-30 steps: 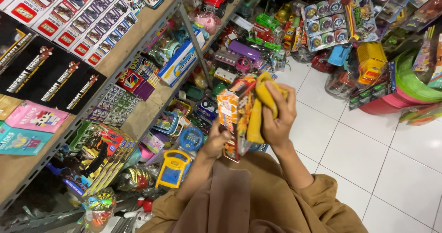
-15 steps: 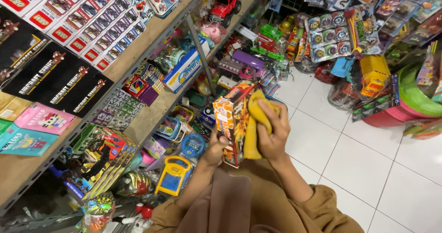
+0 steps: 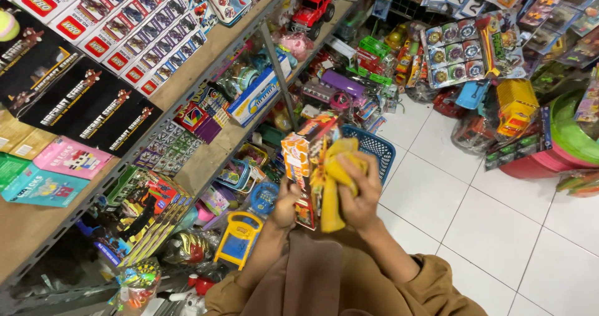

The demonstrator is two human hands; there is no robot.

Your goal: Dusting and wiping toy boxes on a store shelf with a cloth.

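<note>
Lower now than a moment ago, both hands have dropped from chest height toward the waist, and the yellow cloth [image 3: 334, 182] has bunched tighter against the box. The right hand [image 3: 360, 191] has its fingers [image 3: 368, 169] curled closed around that cloth, a soft, crumpled fabric that hangs in a fold below the palm. The left hand [image 3: 286, 205] grips the lower edge of an orange toy box [image 3: 306, 157], a glossy cardboard carton held upright and tilted a little toward the shelves; its fingers are wrapped shut on the box, though the tips are hidden behind it. Cloth and box touch, pressed together in front of the person's brown sleeves [image 3: 399, 272].

Just beyond the hands a blue plastic basket [image 3: 377, 146] with a lattice wall stands on the white tiled floor [image 3: 499, 228], which lies open to the person's right. To the left the wooden shelf [image 3: 206, 48] edge runs close by, packed with flat printed boxes, and a yellow and blue toy chair [image 3: 237, 241] sits low, near the left elbow. A red toy truck [image 3: 312, 7] stands on the upper shelf, well apart from the hands.
</note>
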